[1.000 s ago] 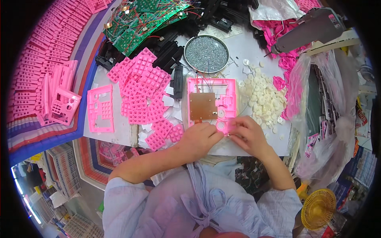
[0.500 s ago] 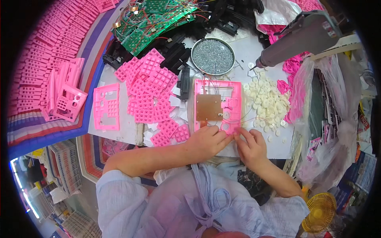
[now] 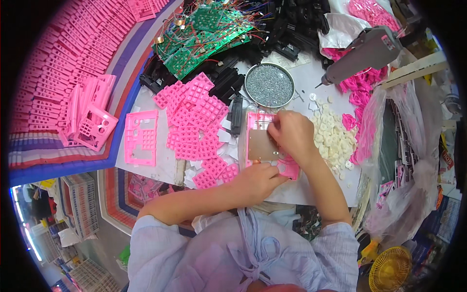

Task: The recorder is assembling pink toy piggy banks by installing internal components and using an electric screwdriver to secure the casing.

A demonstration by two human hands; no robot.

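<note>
In front of me lies a pink plastic casing (image 3: 291, 171), with a brown circuit board (image 3: 261, 147) set in it and thin wires around. My left hand (image 3: 260, 183) rests at the casing's near edge, fingers bent and closed on it beside the board's lower edge. Over the casing's right half is my right hand (image 3: 293, 135), its fingers curled down by the board's upper right corner. What those fingertips pinch, if anything, is hidden under the hand.
Beyond the casing stands a round dish of small screws (image 3: 269, 85). A grey electric screwdriver (image 3: 357, 58) hangs at the upper right, above white round parts (image 3: 335, 138). To the left are pink keypad pieces (image 3: 192, 126), another pink casing (image 3: 141, 138) and green circuit boards (image 3: 204, 44).
My right hand has moved from the casing's near edge up and away to beside the board's far right corner. The left hand stays at the near edge. The whole view has shifted slightly.
</note>
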